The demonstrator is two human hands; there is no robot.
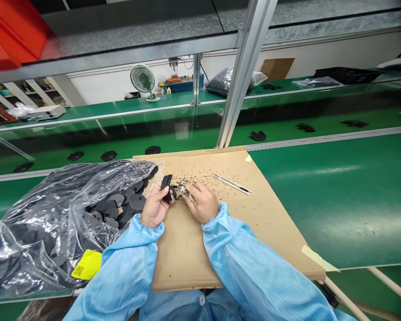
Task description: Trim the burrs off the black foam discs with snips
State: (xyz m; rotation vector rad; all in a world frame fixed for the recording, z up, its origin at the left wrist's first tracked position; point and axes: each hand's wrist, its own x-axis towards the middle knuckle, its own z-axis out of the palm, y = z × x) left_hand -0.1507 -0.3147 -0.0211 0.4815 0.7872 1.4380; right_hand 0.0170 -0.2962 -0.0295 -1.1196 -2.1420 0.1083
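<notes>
My left hand (156, 208) is closed on a curved black plastic part (166, 182), held tilted above the cardboard sheet (183, 254). Facing it, my right hand (201, 201) grips small metal nippers (183, 190), their jaws at the part's right side. The fingers hide most of the nippers' handles. Many tiny black scraps (200, 173) lie scattered on the cardboard around both hands. Off to the right of my right hand rests a slim utility knife (233, 183).
Left of the cardboard, a clear plastic bag (63, 191) spills black discs (137, 202); a yellow label (87, 264) is on it. A metal post (242, 76) rises behind the cardboard. Black parts (108, 155) sit in small groups on the green conveyor (200, 133) beyond.
</notes>
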